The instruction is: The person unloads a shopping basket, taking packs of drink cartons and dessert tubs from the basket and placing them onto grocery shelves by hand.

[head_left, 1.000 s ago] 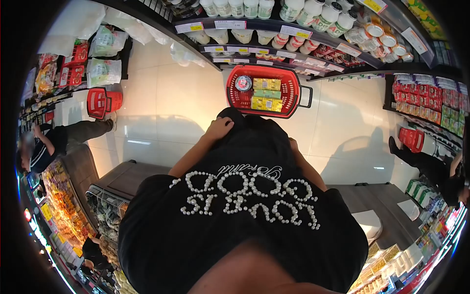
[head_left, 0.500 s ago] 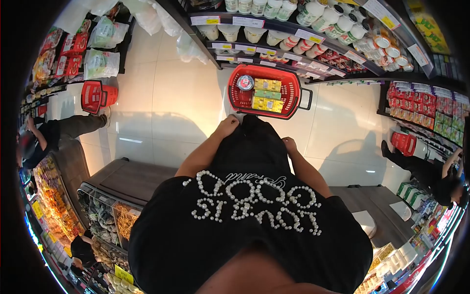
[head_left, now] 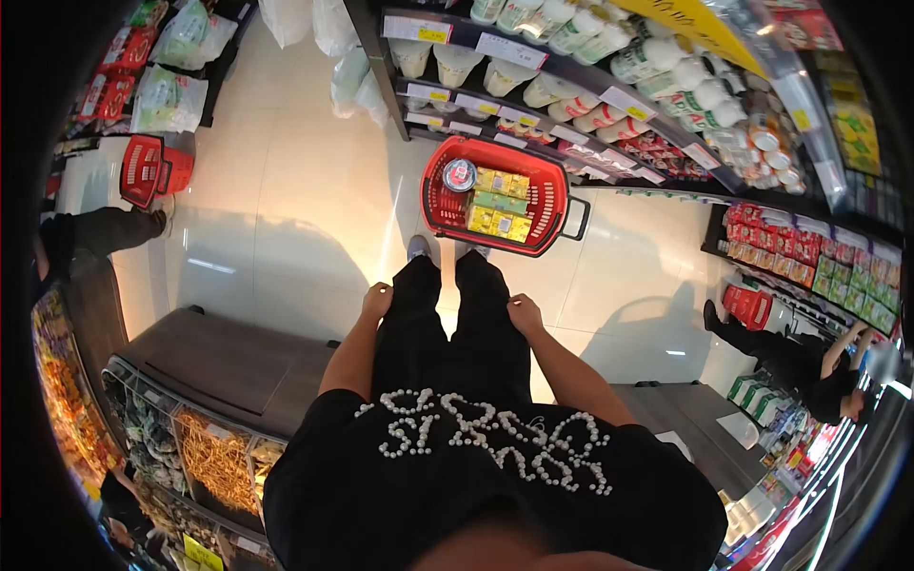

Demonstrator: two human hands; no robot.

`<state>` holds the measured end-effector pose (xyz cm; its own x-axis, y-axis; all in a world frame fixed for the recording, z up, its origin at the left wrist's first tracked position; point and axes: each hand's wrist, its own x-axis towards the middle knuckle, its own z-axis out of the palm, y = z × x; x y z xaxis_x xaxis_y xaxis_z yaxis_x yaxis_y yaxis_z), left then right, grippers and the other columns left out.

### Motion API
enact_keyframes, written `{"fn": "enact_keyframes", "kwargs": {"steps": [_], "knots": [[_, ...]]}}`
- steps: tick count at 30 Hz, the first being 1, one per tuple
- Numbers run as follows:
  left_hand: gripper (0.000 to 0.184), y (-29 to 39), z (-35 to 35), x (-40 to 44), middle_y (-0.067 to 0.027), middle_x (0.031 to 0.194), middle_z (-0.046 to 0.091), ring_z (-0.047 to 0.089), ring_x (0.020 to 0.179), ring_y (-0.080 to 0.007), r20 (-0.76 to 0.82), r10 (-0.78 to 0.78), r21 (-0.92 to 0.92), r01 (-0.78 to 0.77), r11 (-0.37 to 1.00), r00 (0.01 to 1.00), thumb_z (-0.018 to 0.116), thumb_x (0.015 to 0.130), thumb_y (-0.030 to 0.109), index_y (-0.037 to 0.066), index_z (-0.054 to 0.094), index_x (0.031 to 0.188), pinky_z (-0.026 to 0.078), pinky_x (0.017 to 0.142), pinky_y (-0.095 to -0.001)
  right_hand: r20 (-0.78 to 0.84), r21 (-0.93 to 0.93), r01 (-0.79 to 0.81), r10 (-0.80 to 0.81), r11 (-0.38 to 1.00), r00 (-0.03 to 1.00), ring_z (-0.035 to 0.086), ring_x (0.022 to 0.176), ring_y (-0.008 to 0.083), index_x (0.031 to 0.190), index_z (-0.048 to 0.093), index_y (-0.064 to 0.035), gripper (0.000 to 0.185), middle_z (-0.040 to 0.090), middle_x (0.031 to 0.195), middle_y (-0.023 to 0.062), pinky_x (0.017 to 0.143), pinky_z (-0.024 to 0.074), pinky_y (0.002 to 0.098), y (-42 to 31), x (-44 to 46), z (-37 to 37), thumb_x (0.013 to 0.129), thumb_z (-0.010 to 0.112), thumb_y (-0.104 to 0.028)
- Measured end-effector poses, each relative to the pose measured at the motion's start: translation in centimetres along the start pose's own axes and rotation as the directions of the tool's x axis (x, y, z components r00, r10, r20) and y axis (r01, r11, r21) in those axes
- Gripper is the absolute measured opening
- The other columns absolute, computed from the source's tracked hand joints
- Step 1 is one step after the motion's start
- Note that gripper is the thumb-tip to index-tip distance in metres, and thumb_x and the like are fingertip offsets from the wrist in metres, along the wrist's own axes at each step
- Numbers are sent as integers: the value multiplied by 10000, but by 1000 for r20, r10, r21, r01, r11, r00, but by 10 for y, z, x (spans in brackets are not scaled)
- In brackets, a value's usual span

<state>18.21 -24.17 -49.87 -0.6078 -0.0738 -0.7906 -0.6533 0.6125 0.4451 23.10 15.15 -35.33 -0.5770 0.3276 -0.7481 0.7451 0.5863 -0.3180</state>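
Note:
My left hand (head_left: 378, 301) is closed at the outer side of my left trouser leg, its fingers curled against the black trousers (head_left: 409, 333). On the other side, my right hand (head_left: 524, 314) is likewise closed at the edge of the right leg, the cloth pinched near the thigh. Just beyond my shoes (head_left: 420, 249) a red shopping basket (head_left: 550, 205) stands on the floor. Inside it lie a round lidded tub (head_left: 459, 175) and several yellow and green packs (head_left: 501, 203). Neither hand touches the basket.
Shelves of white bottles (head_left: 681, 81) and cups (head_left: 458, 65) rise past the basket. Dark counters (head_left: 228, 362) stand on both sides behind me. A person (head_left: 809, 366) reaches to a shelf at right, near another red basket (head_left: 747, 305); another red basket (head_left: 143, 171) is at left.
Both hands have moved back from the basket, with my trunk more upright. My legs and shoes now show apart. The basket appears slightly lower and further left in view.

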Motion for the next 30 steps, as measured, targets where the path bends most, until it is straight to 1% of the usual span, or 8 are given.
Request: {"fn": "enact_keyframes", "kwargs": {"steps": [7,12,14,15,16,20,26,30], "knots": [[304,34,15,-39,-88,791,667,600,570,-152,220,-189,-178,230,957,957,557,897,291,38,616,1053,474,475,-294,238,25,23,-28,999,971,653,918,329,1205,545,-121,437,666,956,195,808,519,394,27,115,50,811,605,-301],[337,69,68,34,-41,813,645,587,547,-119,268,-151,-127,191,973,951,536,931,384,68,623,1009,411,407,-258,-39,45,-37,39,998,998,607,1001,420,1297,435,-71,567,643,1028,253,835,497,466,30,226,31,802,593,-298],[328,113,94,57,-44,787,638,601,570,-105,71,-16,-445,46,894,997,560,926,390,83,627,1019,344,372,-235,-137,15,55,-53,998,989,618,987,393,1345,377,-49,629,642,1047,247,830,501,459,50,268,36,810,596,-297],[346,127,107,81,-52,836,644,615,590,-113,116,-112,-531,157,833,987,574,924,377,84,606,1103,333,380,-231,-190,-24,120,-122,993,974,639,958,354,1363,352,-38,652,643,1058,235,816,510,443,59,283,37,817,602,-291],[378,157,114,87,-29,1063,628,653,730,-155,109,-187,-566,215,796,976,542,913,318,116,558,1232,385,508,-261,-120,100,50,-38,994,992,640,952,357,1375,334,-40,656,622,1108,223,811,515,444,71,301,41,828,600,-287],[453,198,161,140,0,1250,554,676,834,-160,196,-149,-568,236,788,969,510,939,325,149,444,1350,373,598,-293,61,626,-96,74,774,995,626,777,169,1411,278,-58,636,597,1127,106,619,537,282,68,323,36,886,595,-225],[452,224,187,171,-35,1038,630,683,731,-159,359,-159,-335,286,898,920,501,930,283,88,452,1334,395,477,-260,104,657,-216,196,722,975,638,747,199,1422,264,-73,641,582,1146,127,635,560,335,59,318,36,896,580,-259],[298,214,189,191,-24,796,612,632,594,-117,373,-160,-373,305,876,914,524,908,300,57,607,1060,361,404,-238,132,746,-268,258,610,957,634,698,186,1402,298,-81,596,597,1047,120,595,548,325,65,320,30,904,559,-280]]}}
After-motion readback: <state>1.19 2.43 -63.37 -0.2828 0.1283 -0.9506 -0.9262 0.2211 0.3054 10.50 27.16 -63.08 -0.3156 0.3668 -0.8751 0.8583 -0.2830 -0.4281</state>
